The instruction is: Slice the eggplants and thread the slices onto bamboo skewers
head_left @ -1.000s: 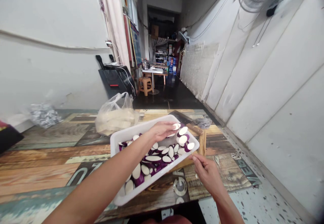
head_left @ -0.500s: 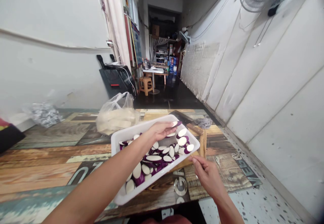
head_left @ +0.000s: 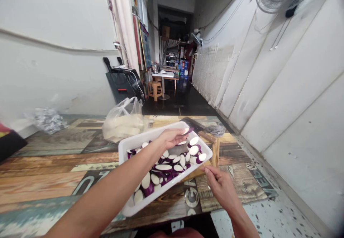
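A white plastic tub [head_left: 150,209] stands on the table, filled with eggplant pieces [head_left: 163,167], purple-skinned with pale slanted cut faces. My left hand [head_left: 173,138] reaches across the tub to its far right corner, fingers closed on one eggplant piece [head_left: 186,131]. Near the tub's right edge, my right hand [head_left: 219,180] pinches the end of a thin wooden skewer [head_left: 204,165]. The skewer leads toward several eggplant pieces [head_left: 194,150] lined up at that end; how far it runs through them is hidden.
Beyond the tub are a plastic bag [head_left: 125,123] with pale contents, a wooden-handled knife [head_left: 208,136], a bundle of skewers [head_left: 215,153] and a crumpled grey bag [head_left: 217,130]. A silvery bundle [head_left: 49,120] lies far left on the wood-patterned table [head_left: 53,159]. Walls rise both sides.
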Motion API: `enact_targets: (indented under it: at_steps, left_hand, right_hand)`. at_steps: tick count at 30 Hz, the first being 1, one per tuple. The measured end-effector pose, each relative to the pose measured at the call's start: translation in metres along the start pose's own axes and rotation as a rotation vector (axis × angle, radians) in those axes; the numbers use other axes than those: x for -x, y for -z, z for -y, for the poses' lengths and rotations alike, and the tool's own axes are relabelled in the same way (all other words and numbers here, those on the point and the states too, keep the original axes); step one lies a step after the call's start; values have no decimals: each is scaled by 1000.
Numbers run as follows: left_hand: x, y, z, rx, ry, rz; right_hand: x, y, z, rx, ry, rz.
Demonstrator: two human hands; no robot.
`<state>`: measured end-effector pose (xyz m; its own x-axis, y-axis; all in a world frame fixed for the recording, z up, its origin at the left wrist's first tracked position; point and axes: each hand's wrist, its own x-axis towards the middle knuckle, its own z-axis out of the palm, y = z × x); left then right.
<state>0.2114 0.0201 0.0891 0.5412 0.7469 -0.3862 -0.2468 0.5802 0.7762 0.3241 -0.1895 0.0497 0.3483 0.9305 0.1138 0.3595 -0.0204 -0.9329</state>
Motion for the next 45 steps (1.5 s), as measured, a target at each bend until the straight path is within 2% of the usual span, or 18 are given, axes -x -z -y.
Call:
enact_targets:
  at_steps: [10,22,25,30,34,37,39,41,45]
  left_hand:
    - [-1,2,1,0,-10,-9]
    - [9,-6,7,-105,-35,11]
    - [12,-8,8,-136,-26,25]
    - [9,-9,11,-224,-57,-19]
    - [11,-15,15,-23,-121,61]
    - [18,-19,19,-37,5,161]
    - [22,-19,22,-79,92,215]
    - [24,-19,26,-70,100,248]
    - [24,-20,31,-37,94,223]
  right_hand:
    - [-1,0,1,10,-1,-5]
    - [0,1,6,42,-14,-15]
    - [-1,2,4,44,4,-21]
    - [-7,-1,3,131,77,-64]
    - [-19,-11,4,204,141,-174]
    - [-27,-18,5,268,195,-264]
    - [-29,-22,7,276,222,-267]
    - [-29,-24,8,265,233,-253]
    - [-27,-25,12,248,235,-231]
